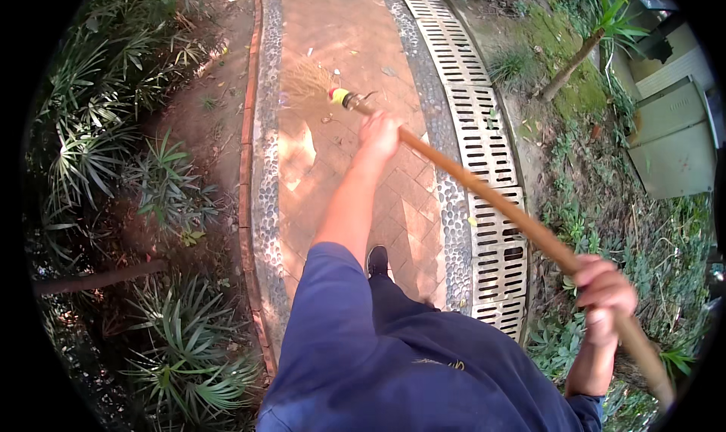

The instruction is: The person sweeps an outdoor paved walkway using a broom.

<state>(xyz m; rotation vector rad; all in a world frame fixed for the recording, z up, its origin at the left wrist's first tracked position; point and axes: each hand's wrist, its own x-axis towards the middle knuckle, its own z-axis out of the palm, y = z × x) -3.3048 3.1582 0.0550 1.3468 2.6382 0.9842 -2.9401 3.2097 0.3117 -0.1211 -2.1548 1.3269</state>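
A long wooden broom handle (488,194) runs slantwise from the lower right to the upper middle of the view. Near its lower end, my left hand (380,134) is wrapped around the wood. My right hand (604,293) grips the handle farther up, at the right beside my body. Beyond my left hand, a yellow, red and black binding (342,97) joins the handle to the straw broom head (309,80). The bristles are spread out at the left side of the brick path (340,177), and their tips look blurred.
Pebbled borders (266,199) flank the path, with a red brick edging (247,148) at left. Slotted drain covers (499,228) run along the right. Palm-like plants (176,347) crowd the left bed. A slim trunk (573,63) and a metal cabinet (672,137) stand at right. A few leaves lie near the broom.
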